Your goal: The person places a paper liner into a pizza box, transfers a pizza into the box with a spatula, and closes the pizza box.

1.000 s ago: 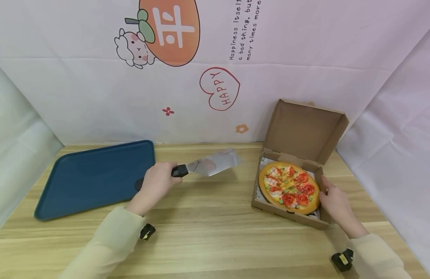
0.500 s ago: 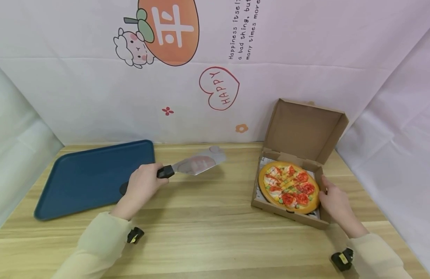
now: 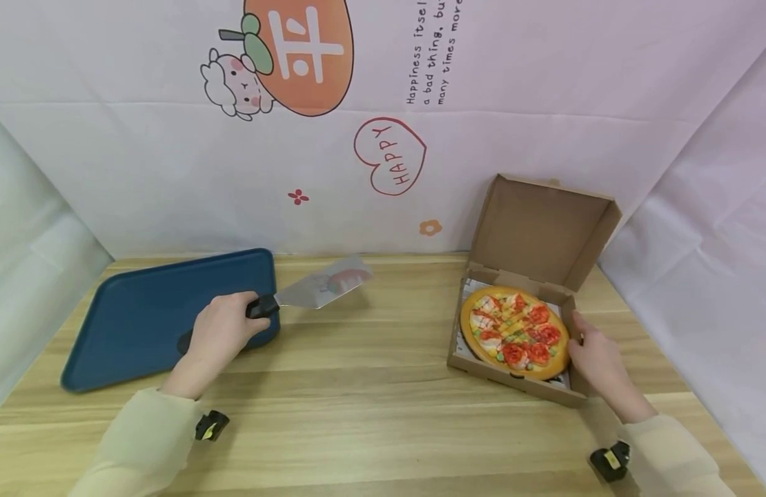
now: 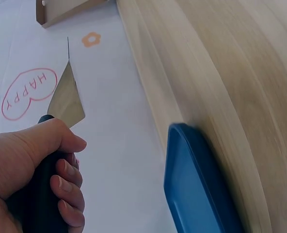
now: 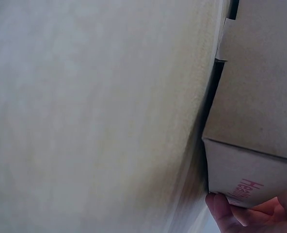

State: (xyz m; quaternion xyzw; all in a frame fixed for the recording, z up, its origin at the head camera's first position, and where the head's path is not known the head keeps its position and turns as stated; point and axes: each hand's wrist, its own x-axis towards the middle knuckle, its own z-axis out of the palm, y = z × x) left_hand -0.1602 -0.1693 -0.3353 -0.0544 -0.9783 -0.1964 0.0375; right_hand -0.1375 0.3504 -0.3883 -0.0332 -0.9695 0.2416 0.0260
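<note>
The fingers of my left hand are curled round the black handle of a spatula, and its metal blade points to the right, above the counter. The fingers of my right hand pinch the right side of a cardboard box. In this box, whose lid stands raised, lies the pizza. Near my left hand is the blue tray, and behind everything hangs a white cloth with a red heart.

You worked in a curtained-off nook.
White cloth walled your wood-grain worktop at back and both sides, printed behind with a cartoon fruit and a "HAPPY" heart.
</note>
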